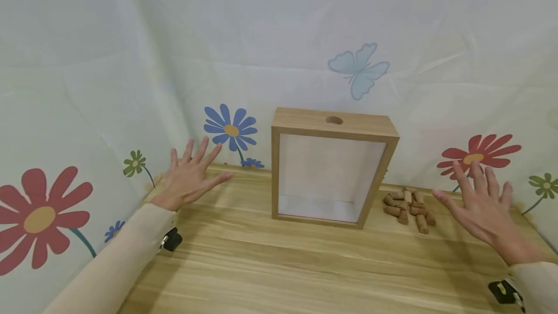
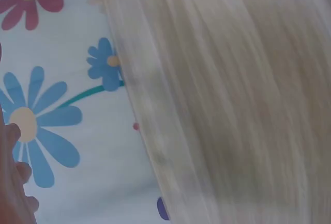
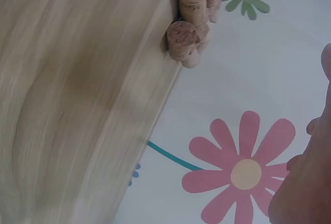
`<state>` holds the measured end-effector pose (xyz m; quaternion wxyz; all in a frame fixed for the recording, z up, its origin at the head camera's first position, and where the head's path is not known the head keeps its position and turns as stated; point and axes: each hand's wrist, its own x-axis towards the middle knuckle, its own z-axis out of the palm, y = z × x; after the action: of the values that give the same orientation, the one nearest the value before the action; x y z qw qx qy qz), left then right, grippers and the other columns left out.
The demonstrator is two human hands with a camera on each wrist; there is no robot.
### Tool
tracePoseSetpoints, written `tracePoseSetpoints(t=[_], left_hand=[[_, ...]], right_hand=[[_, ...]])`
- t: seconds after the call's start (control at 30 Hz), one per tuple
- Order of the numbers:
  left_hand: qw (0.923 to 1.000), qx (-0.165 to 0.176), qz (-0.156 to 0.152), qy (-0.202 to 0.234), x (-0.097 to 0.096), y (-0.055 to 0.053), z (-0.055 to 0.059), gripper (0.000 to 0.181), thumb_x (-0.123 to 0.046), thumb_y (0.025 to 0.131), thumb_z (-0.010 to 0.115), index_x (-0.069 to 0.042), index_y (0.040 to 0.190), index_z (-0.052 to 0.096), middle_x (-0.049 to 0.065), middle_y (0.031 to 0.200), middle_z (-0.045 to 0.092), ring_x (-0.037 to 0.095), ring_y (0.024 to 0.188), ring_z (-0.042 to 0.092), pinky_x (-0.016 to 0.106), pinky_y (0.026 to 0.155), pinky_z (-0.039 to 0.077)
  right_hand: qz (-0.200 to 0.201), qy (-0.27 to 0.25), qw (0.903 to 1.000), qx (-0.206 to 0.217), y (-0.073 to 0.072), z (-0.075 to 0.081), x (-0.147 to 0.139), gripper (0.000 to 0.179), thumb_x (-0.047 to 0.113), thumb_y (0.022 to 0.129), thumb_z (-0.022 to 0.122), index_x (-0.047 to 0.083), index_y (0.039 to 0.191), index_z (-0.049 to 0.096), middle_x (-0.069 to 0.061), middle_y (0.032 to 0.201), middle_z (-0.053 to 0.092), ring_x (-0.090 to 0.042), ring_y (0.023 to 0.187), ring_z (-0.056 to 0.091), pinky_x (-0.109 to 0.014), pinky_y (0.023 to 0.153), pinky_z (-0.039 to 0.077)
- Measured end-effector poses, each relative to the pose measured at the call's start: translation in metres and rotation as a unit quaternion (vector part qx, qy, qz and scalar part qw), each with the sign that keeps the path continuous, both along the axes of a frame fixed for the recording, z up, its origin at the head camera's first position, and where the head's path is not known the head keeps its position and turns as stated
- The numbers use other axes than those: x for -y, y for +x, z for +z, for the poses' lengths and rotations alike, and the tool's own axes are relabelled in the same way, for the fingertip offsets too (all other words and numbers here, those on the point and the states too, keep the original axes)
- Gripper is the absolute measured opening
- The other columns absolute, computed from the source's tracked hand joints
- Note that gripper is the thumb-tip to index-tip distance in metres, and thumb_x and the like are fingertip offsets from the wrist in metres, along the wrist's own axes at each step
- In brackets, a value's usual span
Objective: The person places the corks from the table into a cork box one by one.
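A wooden box frame (image 1: 335,224) with a clear front stands upright at the back of the table, a round hole (image 1: 334,120) in its top. To its right lies a loose pile of wine corks (image 1: 407,202), partly seen in the right wrist view as corks (image 3: 192,1) near the table's edge. My left hand (image 1: 187,180), fingers spread, is held up left of the box and touches nothing. On the other side my right hand (image 1: 481,207) is likewise spread, just right of the corks, holding nothing. Only parts of each hand show in the wrist views.
The wood-grain table (image 1: 279,265) reaches back to a white cloth backdrop (image 1: 270,38) printed with flowers and a butterfly. This cloth also closes off the left and right sides. A black strap device (image 1: 172,240) sits at the left wrist, another device (image 1: 503,292) at the right.
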<state>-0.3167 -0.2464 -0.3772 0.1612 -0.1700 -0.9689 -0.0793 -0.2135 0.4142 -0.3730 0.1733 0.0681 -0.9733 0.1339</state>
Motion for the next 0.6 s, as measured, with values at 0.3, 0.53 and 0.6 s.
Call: tracePoseSetpoints(t=[0.3, 0.53, 0.6], left_hand=[[0.9979, -0.008, -0.042, 0.048, -0.017, 0.006, 0.010, 0.103, -0.079, 0.092, 0.057, -0.029, 0.172, 0.016, 0.011, 0.177, 0.008, 0.042, 0.161, 0.000, 0.080, 0.120, -0.002], [0.9926, -0.019, -0.081, 0.088, -0.034, 0.009, 0.015, 0.107, -0.079, 0.089, 0.063, -0.028, 0.172, 0.019, 0.009, 0.177, 0.014, 0.041, 0.161, 0.010, 0.076, 0.123, 0.003], [0.9903, -0.022, -0.094, 0.101, -0.040, 0.009, 0.016, 0.108, -0.079, 0.088, 0.064, -0.028, 0.172, 0.020, 0.010, 0.176, 0.016, 0.040, 0.161, 0.012, 0.074, 0.124, 0.005]], right_hand=[[0.038, -0.061, 0.9973, -0.020, -0.001, 0.006, 0.004, 0.083, 0.040, 0.110, 0.051, 0.010, 0.171, 0.003, -0.034, 0.171, -0.006, -0.062, 0.153, -0.008, -0.081, 0.112, -0.020], [0.091, -0.137, 0.9853, -0.047, -0.003, 0.013, 0.004, 0.075, 0.027, 0.110, 0.051, 0.001, 0.169, 0.011, -0.040, 0.168, 0.004, -0.064, 0.152, -0.001, -0.079, 0.118, -0.010], [0.103, -0.164, 0.9800, -0.047, -0.001, 0.016, 0.003, 0.074, 0.022, 0.110, 0.050, 0.001, 0.169, 0.011, -0.039, 0.169, 0.005, -0.063, 0.153, -0.002, -0.080, 0.117, -0.011]])
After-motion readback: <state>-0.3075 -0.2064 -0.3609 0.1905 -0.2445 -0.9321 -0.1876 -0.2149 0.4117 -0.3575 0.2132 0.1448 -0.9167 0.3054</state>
